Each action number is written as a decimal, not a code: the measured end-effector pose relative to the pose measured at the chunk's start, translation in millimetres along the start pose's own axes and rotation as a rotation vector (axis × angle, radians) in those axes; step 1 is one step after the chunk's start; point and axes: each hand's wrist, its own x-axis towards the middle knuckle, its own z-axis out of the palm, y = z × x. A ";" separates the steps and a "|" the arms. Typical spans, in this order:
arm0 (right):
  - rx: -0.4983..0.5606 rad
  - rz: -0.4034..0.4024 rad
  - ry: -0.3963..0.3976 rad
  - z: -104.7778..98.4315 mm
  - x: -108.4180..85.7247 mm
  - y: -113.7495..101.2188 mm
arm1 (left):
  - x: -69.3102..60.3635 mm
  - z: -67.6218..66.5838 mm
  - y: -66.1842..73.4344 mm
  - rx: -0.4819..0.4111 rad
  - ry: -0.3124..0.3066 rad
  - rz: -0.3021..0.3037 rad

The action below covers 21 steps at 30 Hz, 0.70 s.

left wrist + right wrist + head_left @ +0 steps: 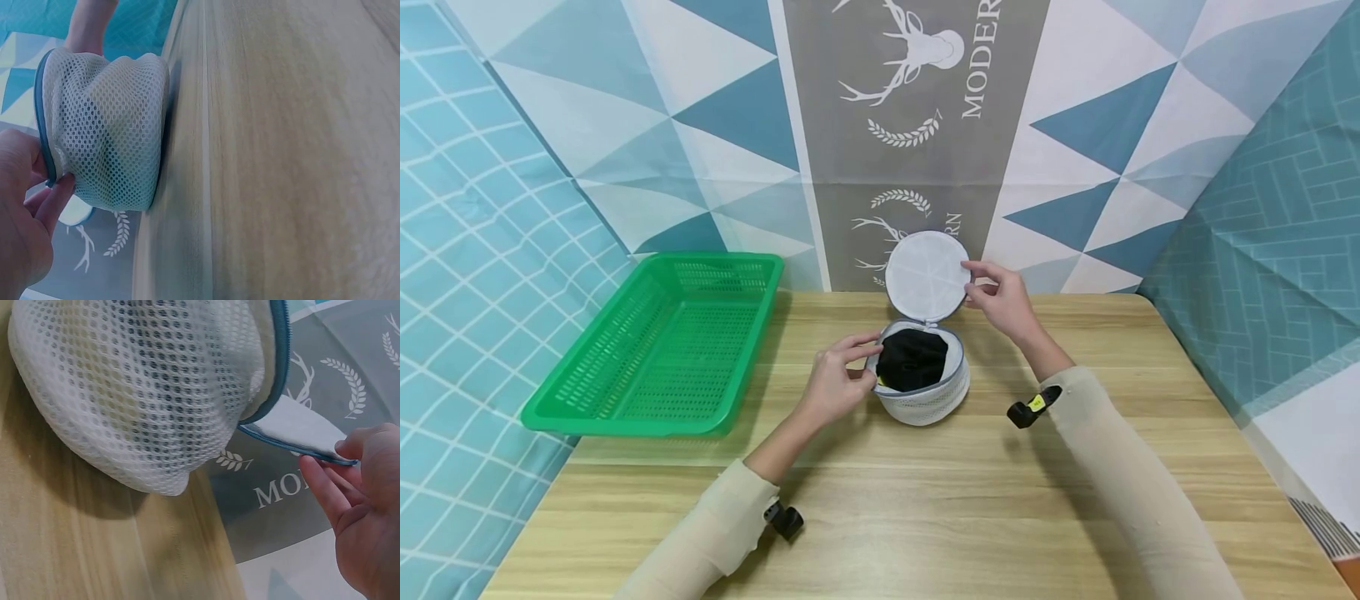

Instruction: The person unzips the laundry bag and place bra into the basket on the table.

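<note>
A round white mesh laundry bag [922,406] with a blue-grey zip edge stands on the table, its mouth unzipped. Black cloth [912,360] fills the inside, with a small yellow bit at its left edge. The round lid [927,275] is raised at the back, joined to the bag at the hinge side. My left hand [837,379] pinches the left rim between thumb and fingers, also plain in the left wrist view. My right hand [1002,300] pinches the lid's right edge; in the right wrist view the zip edge lies between thumb and fingers.
A green plastic basket [730,408] with slotted walls sits on the left side of the wooden table [910,517]. Patterned cloth walls [715,142] rise behind and on both sides. Black wrist cameras are strapped at both sleeves.
</note>
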 end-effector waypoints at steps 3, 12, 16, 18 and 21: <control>-0.003 0.034 -0.005 2.4 -0.5 2.8 | -0.4 0.2 0.0 -0.002 -0.001 0.007; -0.005 0.144 -0.078 5.1 -2.1 8.7 | -3.1 -0.7 1.2 -0.009 0.008 0.033; -0.052 0.177 -0.112 6.7 -4.2 11.1 | -4.5 -0.7 1.2 -0.023 0.015 0.038; -0.083 0.182 -0.118 7.7 -4.3 12.9 | -5.2 -0.9 1.1 -0.028 0.022 0.044; -0.114 0.209 -0.144 9.2 -4.0 15.7 | -6.2 -1.5 1.0 -0.037 0.032 0.053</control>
